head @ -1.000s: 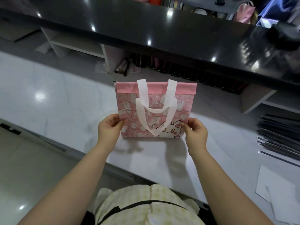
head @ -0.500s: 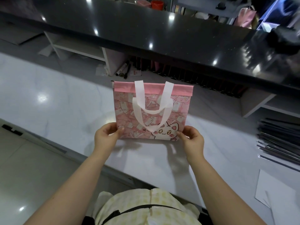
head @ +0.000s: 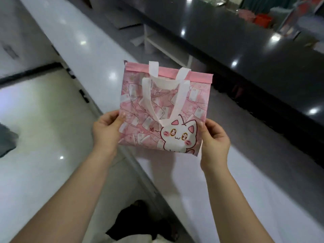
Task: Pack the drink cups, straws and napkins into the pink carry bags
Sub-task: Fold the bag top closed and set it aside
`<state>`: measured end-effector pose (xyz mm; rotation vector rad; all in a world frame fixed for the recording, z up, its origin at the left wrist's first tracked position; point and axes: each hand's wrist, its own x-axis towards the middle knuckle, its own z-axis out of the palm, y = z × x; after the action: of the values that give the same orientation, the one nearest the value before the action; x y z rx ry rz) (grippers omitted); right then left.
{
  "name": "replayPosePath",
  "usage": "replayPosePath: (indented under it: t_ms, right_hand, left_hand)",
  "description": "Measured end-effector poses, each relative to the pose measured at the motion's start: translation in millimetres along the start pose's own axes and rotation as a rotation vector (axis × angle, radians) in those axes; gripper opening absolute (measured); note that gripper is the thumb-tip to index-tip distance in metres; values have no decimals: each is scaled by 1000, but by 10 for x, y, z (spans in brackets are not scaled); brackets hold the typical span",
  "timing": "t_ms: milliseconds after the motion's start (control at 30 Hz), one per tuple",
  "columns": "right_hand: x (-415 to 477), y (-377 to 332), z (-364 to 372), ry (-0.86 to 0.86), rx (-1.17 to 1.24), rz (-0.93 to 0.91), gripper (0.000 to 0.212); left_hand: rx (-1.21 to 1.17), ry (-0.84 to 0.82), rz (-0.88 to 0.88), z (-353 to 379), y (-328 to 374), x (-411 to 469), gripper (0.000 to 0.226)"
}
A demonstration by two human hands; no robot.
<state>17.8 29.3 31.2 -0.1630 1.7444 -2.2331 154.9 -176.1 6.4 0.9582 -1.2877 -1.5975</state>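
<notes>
A flat, folded pink carry bag (head: 138, 106) with white handles and a white cat print is held up in the air in front of me, above the edge of the white counter (head: 236, 181). My left hand (head: 107, 130) pinches its lower left edge. Its lower right corner is gripped by my right hand (head: 214, 141). The bag's mouth, with a plain pink band, points away from me and looks closed. No cups, straws or napkins are in view.
A long black glossy countertop (head: 245, 55) runs across the upper right, with a white shelf unit (head: 166, 48) below it. White glossy floor (head: 43, 128) lies to the left. Red and pink items (head: 263, 20) sit far back at the top right.
The bag has been lifted off the white counter and drawn toward me. The view has swung left, so the counter now runs diagonally. Both hands keep their grip on the bag's lower corners.
</notes>
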Motion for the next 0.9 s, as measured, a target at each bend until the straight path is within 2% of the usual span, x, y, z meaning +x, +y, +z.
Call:
replayPosePath:
  t_ms: [167,267,367,467,567,700,800,900]
  right_hand:
    - [-64,19,992,-367,-40,74,22]
    - [-186,-85,1760,-557,-46,68,33]
    - [-332,-261,2679,-688,-46,11,32]
    - [-499,-463,3665,-770,13,-78,34]
    - [-664,-618,4607,-864,57,-158,39]
    - [-853,-655,5628,-949,111,-236,42]
    - [-925,-552,6186,-881,118,-281,25]
    - [-940,-393,6662,-795,127,-241,12]
  left_hand:
    - [-107,336,28,-900,408,192,15]
    - [-174,413,54,-1449,772,398,9]
    - [-259,476,134,-1976,1291,743,6]
    - [-312,513,248,-2548,1911,1151,5]
    - [-254,532,358,-3135,2517,1553,7]
    - [-313,540,439,-3853,3182,2086,9]
    - [-315,543,459,-4253,3426,2451,10]
    - [-346,593,460,-4518,3483,2831,13]
